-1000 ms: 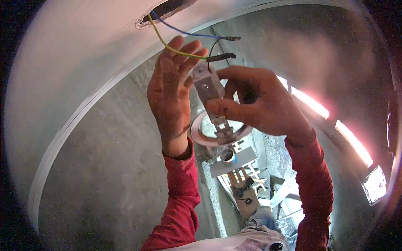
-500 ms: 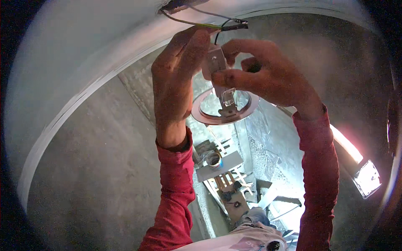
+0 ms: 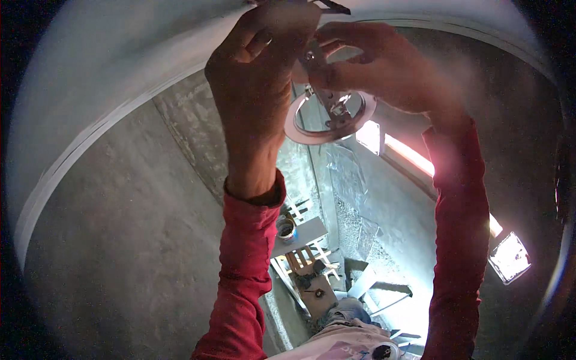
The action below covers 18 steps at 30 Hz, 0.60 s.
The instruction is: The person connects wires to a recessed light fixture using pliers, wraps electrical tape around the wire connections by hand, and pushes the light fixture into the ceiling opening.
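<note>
My left hand is raised at the top, fingers curled near the upper end of the light fitting's metal bracket; what those fingers hold is hidden. My right hand grips the bracket from the right. The fitting's round pale ring hangs below both hands, slightly tilted, with glass or clear parts inside. A dark taped wire end shows above my fingers; the ceiling opening and most of the wiring are largely hidden by my left hand.
The curved white ceiling borders the top and left. Far below are a wooden stand with a board, a bucket, dark objects and pale debris. Bright window openings line the grey wall on the right.
Both hands and the fitting have risen toward the ceiling. My left hand, open with spread fingers a second ago, is now curled at the top, covering most of the wires.
</note>
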Motion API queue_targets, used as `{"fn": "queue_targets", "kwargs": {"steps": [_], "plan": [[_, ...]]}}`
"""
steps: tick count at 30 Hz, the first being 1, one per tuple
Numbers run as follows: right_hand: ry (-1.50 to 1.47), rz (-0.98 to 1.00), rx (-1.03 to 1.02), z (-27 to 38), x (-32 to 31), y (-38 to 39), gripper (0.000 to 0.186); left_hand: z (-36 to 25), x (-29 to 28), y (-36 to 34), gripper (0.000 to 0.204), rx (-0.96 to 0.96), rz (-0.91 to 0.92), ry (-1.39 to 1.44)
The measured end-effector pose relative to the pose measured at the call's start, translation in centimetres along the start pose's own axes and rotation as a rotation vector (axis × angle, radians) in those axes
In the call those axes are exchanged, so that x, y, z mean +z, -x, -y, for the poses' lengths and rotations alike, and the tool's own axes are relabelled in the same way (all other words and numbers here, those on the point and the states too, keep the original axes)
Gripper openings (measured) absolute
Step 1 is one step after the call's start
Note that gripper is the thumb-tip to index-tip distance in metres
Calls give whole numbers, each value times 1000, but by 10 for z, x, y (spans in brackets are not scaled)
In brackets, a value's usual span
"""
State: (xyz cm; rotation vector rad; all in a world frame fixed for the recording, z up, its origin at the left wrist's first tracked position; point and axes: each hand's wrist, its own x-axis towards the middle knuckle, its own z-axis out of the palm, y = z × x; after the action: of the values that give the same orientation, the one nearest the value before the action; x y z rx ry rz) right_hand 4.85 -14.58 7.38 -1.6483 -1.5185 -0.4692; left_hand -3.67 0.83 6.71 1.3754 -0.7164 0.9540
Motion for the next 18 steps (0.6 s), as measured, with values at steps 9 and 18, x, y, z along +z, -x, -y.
{"fn": "queue_targets", "kwargs": {"steps": [9, 18], "plan": [[-113, 196, 273, 45, -26, -14, 53, 18, 18, -13, 18, 266, -257, 65], [-50, -71, 359, 5, -23, -24, 36, 18, 47, -27, 19, 300, -377, 38]]}}
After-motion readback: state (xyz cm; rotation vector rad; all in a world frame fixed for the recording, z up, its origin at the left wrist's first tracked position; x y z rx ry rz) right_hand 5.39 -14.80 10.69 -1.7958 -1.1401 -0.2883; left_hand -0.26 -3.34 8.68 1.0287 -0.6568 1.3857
